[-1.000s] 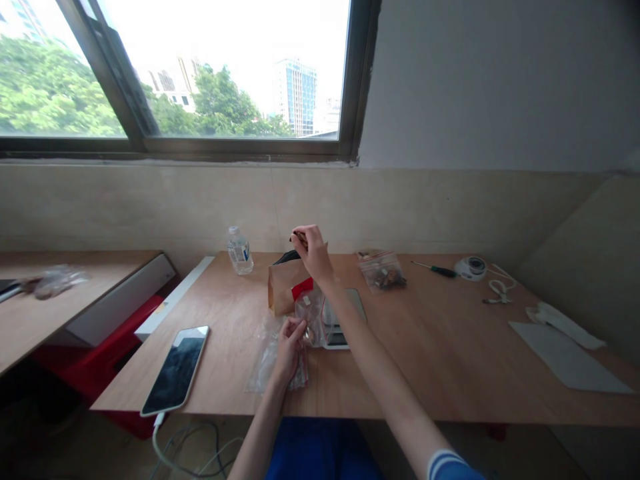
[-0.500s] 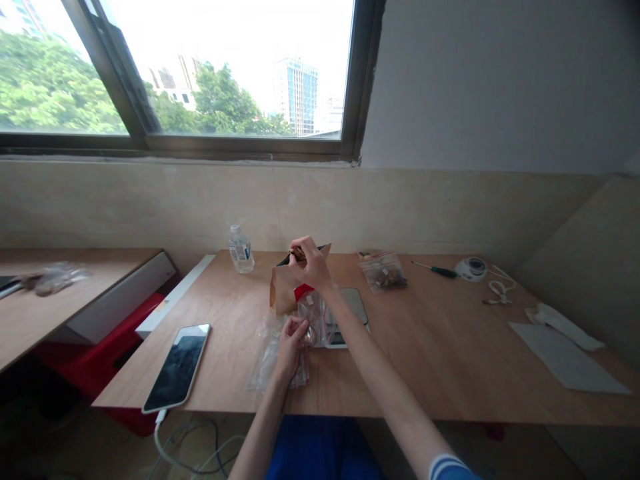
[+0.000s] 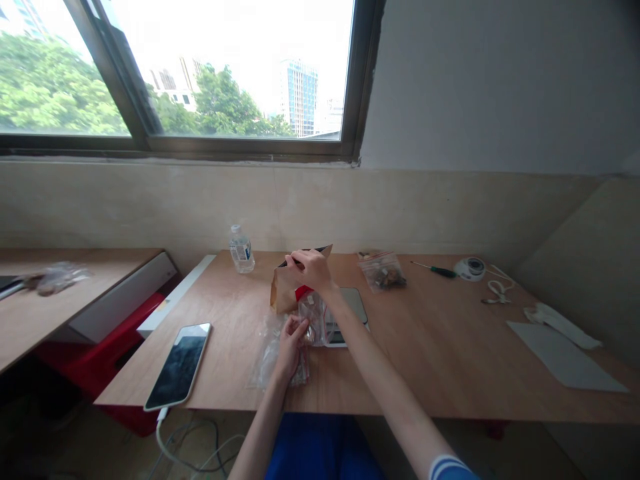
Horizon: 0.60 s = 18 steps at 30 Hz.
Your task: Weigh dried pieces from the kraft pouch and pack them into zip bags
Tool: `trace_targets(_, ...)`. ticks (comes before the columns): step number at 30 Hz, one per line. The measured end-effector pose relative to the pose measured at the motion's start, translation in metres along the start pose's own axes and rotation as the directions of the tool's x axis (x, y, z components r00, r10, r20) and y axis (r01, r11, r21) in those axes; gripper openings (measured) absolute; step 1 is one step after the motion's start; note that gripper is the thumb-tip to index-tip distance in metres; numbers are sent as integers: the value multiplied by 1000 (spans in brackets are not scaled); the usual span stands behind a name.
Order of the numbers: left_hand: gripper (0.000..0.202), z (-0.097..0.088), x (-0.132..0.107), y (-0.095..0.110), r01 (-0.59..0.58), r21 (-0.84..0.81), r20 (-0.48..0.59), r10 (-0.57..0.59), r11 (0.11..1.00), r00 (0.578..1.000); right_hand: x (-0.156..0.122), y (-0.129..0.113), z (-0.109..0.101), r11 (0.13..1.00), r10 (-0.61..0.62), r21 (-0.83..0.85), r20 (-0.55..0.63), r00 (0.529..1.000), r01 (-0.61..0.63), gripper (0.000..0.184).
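Paper bag (image 3: 286, 293) is held upright on the wooden table (image 3: 450, 373), its top edge apparently clamped between the fingers of the right hand (image 3: 311, 270). Clear plastic bag (image 3: 273, 357) is pinched by the left hand (image 3: 293, 347), fingers together, just in front.

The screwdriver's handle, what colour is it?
The handle is green and black, in the head view.
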<state>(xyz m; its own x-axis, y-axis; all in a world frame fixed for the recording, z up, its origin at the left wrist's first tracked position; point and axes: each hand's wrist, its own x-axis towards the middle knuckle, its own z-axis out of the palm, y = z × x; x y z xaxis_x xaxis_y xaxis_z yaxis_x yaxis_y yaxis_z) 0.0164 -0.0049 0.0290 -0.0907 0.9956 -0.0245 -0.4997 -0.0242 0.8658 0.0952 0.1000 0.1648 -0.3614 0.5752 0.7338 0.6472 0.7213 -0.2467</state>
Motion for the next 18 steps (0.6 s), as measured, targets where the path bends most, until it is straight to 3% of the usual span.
trace_targets(3,27,-2,1,-2,-10,14,0,10,1000,1000,1,-2,-7,997,60,-49,94,994,-56,51)
trace_targets(7,25,-3,1,-4,-18,8,14,18,1000,1000,3,-4,-19,997,50,-57,134,990,-43,50)
trace_targets(9,24,-4,2,-5,-17,1,19,17,1000,1000,3,-7,-26,999,14,-48,110,994,-9,46)
trace_targets(12,23,-5,2,-6,-20,9,13,20,1000,1000,-2,-12,-38,1000,1,25,-30,1000,0,37)
trace_targets(15,24,-6,4,-7,-29,32,-8,30,999,1000,-16,-16,-50,970,150,218,-189,970,-107,31)
trace_targets(18,24,-7,5,-6,-11,-19,-5,11,1000,1000,-46,-10,-54,860,407,407,-182,895,-308,26)
